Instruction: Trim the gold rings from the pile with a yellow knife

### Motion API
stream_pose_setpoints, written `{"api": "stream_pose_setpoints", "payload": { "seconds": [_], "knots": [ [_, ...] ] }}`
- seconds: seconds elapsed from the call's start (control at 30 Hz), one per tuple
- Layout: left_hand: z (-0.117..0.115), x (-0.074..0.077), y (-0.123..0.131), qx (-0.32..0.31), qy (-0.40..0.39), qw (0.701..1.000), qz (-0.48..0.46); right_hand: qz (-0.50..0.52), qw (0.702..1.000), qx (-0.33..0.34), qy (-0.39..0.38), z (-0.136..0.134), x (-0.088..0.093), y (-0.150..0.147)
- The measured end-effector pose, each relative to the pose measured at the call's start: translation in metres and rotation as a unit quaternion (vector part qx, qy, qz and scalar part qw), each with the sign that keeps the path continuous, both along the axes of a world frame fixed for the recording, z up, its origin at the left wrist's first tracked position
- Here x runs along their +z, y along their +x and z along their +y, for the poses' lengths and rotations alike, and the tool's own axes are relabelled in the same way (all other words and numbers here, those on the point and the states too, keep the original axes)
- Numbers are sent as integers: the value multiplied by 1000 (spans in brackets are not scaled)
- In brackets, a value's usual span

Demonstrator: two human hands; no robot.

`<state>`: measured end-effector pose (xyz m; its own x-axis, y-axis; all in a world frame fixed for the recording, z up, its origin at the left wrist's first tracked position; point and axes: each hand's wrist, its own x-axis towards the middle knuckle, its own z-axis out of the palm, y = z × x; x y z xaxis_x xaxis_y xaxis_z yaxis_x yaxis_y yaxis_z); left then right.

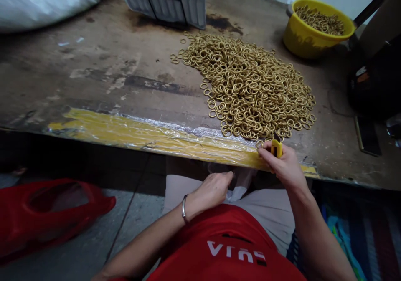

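Note:
My right hand is closed around a yellow utility knife, its dark blade end pointing up. A gold-coloured ring is at the tips of its thumb and finger, by the table's front edge. Just beyond lies a wide pile of gold-coloured rings. My left hand is below the table edge, over my lap, with its fingers curled together. What those fingers hold, if anything, is hidden. A clear plastic bag hangs between my knees, right beside that hand.
A yellow tub of similar rings stands at the back right. A grey plastic crate is at the back, beside a white sack. Shiny yellow tape covers the table's front edge. A phone lies at right; a red stool stands at lower left.

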<state>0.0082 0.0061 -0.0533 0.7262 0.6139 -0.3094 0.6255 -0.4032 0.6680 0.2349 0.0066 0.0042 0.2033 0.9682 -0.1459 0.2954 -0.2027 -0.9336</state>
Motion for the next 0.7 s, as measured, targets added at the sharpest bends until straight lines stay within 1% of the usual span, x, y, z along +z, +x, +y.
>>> {"api": "stream_pose_setpoints", "payload": {
  "seconds": [0.03,0.07,0.1,0.17,0.2,0.23,0.27,0.3,0.33,0.37,0.43,0.5,0.6,0.7],
  "knots": [
    [-1,1,0,21,-58,996,-62,80,996,0,-37,-3,2,-4],
    [0,2,-1,43,-135,982,-128,150,986,4,-71,-5,2,-8],
    [0,4,-1,67,-224,953,-195,208,973,9,-101,-8,2,-12],
    [3,11,-4,118,-383,864,-305,290,947,21,-139,-13,0,-22],
    [5,14,-5,140,-435,822,-341,318,935,25,-153,-15,-1,-26],
    [7,18,-6,154,-465,792,-363,340,926,29,-164,-16,-3,-30],
    [8,21,-6,165,-476,780,-371,356,918,32,-172,-17,-5,-33],
    [9,24,-6,177,-469,783,-368,366,913,33,-176,-18,-7,-36],
    [8,26,-6,193,-445,797,-360,374,910,31,-176,-18,-9,-39],
    [7,27,-5,219,-403,816,-352,378,909,28,-175,-18,-10,-40],
    [3,26,-1,284,-288,848,-343,383,907,24,-172,-18,-12,-43],
    [-3,23,2,325,-195,858,-345,388,905,23,-173,-18,-12,-44],
    [-10,18,4,327,-133,871,-342,393,901,25,-180,-20,-12,-46],
    [-11,17,3,324,-72,876,-350,384,906,33,-175,-22,-11,-48]
  ]
}}
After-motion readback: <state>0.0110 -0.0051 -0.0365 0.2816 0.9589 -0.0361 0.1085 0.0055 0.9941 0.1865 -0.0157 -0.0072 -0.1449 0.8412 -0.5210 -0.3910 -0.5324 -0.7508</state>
